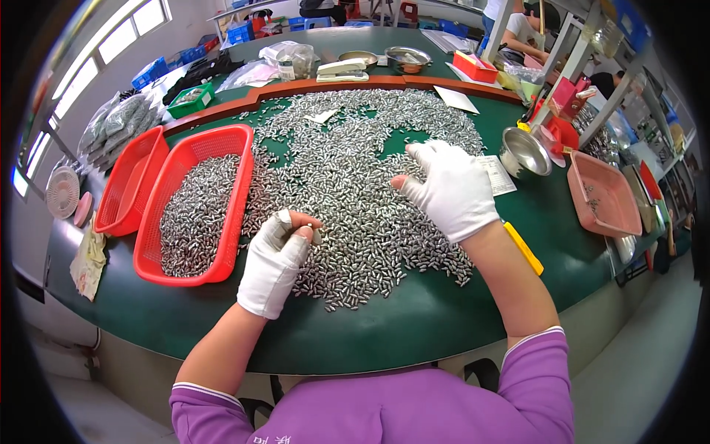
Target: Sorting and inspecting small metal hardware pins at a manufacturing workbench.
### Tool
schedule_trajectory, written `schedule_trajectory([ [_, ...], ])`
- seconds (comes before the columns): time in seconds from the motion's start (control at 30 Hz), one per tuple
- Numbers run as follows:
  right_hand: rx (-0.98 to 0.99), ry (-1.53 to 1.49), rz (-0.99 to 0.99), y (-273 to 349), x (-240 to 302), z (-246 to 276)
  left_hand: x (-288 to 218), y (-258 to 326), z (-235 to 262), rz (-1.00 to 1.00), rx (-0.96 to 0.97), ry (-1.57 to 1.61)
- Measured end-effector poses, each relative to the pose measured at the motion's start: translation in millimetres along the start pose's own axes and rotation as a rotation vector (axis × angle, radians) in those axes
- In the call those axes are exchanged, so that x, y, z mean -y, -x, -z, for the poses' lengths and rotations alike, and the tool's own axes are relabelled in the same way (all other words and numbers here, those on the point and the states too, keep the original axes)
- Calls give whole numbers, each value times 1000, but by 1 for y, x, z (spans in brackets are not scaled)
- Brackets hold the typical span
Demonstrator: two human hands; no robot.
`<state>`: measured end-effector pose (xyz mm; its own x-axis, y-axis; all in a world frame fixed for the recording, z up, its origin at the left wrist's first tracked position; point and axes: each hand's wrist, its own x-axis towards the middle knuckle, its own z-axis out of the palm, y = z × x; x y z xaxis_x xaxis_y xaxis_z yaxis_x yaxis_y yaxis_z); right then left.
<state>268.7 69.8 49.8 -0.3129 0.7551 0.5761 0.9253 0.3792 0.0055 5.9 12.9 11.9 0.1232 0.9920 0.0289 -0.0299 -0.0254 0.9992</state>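
Note:
A wide heap of small silver, spindle-shaped metal pieces (347, 174) covers the middle of the green table. My left hand (272, 260), in a white glove with bare thumb and fingertip, is closed in a pinch at the heap's near left side. A small silver metal piece (316, 236) shows at those fingertips. Over the right part of the heap is my right hand (452, 189), gloved the same way, thumb and forefinger apart and nothing visible between them. Left of the heap, a red perforated basket (231, 244) holds many of the same pieces.
Another red basket (126, 194) stands far left. A wooden strip (325, 84) borders the heap's far side. To the right are a steel bowl (526, 152), a paper slip (499, 175), a yellow-handled tool (523, 249) and a pink basket (603, 200). A co-worker (521, 37) sits beyond.

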Motion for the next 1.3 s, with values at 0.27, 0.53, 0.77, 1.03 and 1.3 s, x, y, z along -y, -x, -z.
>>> schedule_trajectory([
  [0.27, 202, 158, -294, 30, -34, 70, -31, 0, 20, -504, -298, -479],
  [0.53, 416, 129, -625, 133, -95, 81, -34, -4, 115, -343, -527, -1018],
  [0.77, 221, 113, -705, 166, -92, 51, -45, 47, 35, -807, -522, -1173],
  [1.03, 120, -672, -321, 146, 20, 88, -1, 107, -4, -492, -82, -1126],
  [1.3, 413, -267, 301, 145, 97, 59, 5, 109, -8, -436, -95, -1101],
])
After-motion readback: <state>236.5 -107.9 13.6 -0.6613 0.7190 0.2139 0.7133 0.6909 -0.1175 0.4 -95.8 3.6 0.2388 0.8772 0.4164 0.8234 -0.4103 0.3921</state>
